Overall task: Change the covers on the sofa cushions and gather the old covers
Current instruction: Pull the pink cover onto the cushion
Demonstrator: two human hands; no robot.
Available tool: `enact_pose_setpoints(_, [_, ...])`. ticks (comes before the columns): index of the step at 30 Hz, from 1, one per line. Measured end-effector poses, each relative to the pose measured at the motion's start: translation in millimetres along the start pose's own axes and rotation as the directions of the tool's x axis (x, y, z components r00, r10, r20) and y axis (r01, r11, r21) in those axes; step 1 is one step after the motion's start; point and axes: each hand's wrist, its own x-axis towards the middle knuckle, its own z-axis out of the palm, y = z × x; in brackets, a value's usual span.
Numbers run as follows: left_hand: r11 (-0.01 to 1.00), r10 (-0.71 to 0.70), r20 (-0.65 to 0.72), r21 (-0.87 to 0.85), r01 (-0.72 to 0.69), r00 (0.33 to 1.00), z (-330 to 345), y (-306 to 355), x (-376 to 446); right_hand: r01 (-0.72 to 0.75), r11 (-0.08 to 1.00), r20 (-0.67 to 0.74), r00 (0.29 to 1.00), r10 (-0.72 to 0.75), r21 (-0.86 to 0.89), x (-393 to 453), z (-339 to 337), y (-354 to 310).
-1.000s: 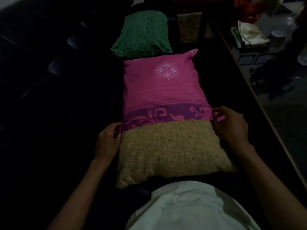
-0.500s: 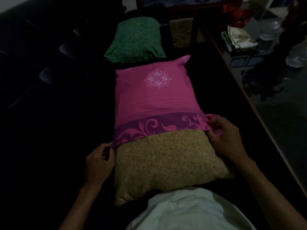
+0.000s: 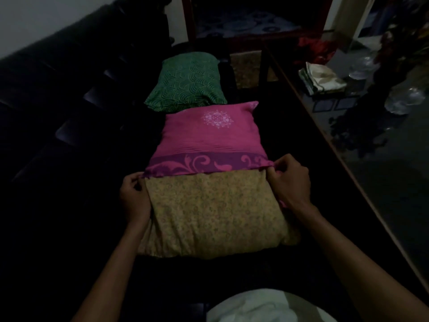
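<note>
Head view: left hand, right hand pinch pink cover hem.

Your camera tilted up; the cover barely moved.

Your left hand now pinches the pink cover at its open edge with thumb and fingers raised, where a second ago it lay against the side of the cushion. Your right hand has lifted its corner of the cover into a small peak. The white cloth on your lap has slid toward the bottom of the view.
</note>
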Motion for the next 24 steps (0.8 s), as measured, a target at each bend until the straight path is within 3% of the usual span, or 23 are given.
enact_pose_setpoints(5, [0.949, -0.008, 0.281, 0.305, -0.081, 0.96, -11, -24, 1, 0.012, 0.998, 0.13, 0.991, -0.019, 0.054, -3, 8, 28])
enact_pose_setpoints(9, [0.907, 0.203, 0.241, 0.319, -0.275, 0.949, -20, 3, -28, -0.04, 0.988, 0.182, 0.983, 0.012, 0.149, -8, 20, 39])
enact_pose_setpoints(11, [0.864, 0.4, 0.274, 0.205, -0.459, 0.875, -14, 30, -58, -0.042, 0.984, 0.205, 0.979, 0.006, 0.172, -6, 22, 41])
enact_pose_setpoints(13, [0.763, 0.535, 0.421, 0.133, -0.633, 0.733, 2, 54, -95, -0.049, 0.983, 0.236, 0.972, 0.006, 0.176, -5, 22, 43])
enact_pose_setpoints(15, [0.671, 0.502, 0.62, 0.161, -0.724, 0.603, 26, 70, -127, -0.051, 0.981, 0.244, 0.97, 0.003, 0.19, -4, 22, 44])
enact_pose_setpoints(17, [0.614, 0.4, 0.712, 0.26, -0.745, 0.578, 54, 74, -139, -0.04, 0.977, 0.217, 0.976, -0.007, 0.211, -4, 20, 40])
enact_pose_setpoints(19, [0.595, 0.365, 0.719, 0.309, -0.742, 0.592, 73, 75, -136, 0.007, 0.975, 0.185, 0.982, -0.048, 0.22, -4, 17, 35])
enact_pose_setpoints(24, [0.546, 0.578, 0.592, 0.231, -0.805, 0.562, 69, 73, -107, 0.099, 0.981, 0.245, 0.96, -0.138, 0.165, 0, 5, 20])
